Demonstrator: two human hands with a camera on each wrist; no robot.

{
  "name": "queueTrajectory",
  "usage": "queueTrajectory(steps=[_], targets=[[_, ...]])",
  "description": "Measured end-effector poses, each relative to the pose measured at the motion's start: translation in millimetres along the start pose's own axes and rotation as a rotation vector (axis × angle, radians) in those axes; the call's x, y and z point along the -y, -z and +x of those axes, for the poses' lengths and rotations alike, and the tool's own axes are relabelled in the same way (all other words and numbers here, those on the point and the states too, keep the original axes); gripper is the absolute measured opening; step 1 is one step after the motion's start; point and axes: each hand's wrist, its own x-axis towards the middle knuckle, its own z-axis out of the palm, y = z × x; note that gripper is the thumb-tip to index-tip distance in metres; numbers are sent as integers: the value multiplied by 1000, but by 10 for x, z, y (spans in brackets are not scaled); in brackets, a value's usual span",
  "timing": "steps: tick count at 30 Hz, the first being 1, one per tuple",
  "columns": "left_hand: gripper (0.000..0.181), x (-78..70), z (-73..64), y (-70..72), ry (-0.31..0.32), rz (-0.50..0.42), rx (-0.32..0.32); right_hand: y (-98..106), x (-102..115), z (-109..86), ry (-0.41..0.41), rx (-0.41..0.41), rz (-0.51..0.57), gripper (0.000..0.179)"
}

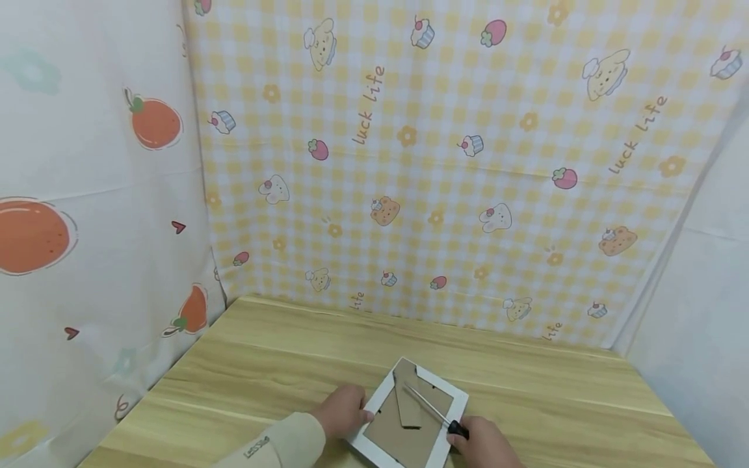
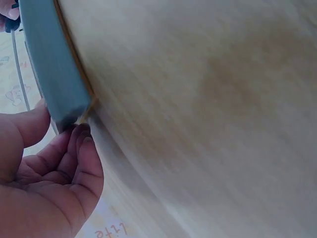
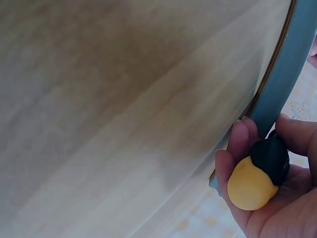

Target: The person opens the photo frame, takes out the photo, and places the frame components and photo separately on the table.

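A white picture frame [image 1: 381,394] is held back side up over the table, its brown backing board [image 1: 389,432] showing. On that board lies a brown stand leg [image 1: 408,411]. My left hand [image 1: 341,413] pinches the frame's left edge, thumb on the upper face and fingertips at the underside in the left wrist view. With my right hand [image 1: 488,445] I grip the opposite edge and also a screwdriver [image 1: 458,429]. Its metal shaft slants across the backing, tip over the stand leg. The handle's black and yellow end [image 3: 252,183] sits in the palm in the right wrist view.
The wood-grain table [image 1: 281,344] extends beneath and behind the frame. A yellow checked cloth [image 1: 433,214] hangs at the back, a fruit-print cloth [image 1: 105,260] on the left, and a plain white sheet [image 1: 696,305] on the right.
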Motion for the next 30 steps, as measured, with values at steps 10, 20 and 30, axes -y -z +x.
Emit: queueTrajectory(steps=[10,20,30], targets=[[30,-48,-65,11,-29,39,15,41,-29,30,27,28,56,21],[38,-66,-98,2,-17,38,19,29,-38,48,22,8,43,23],[24,-50,48,53,62,-46,-15,19,3,-26,-33,-20,34,24]])
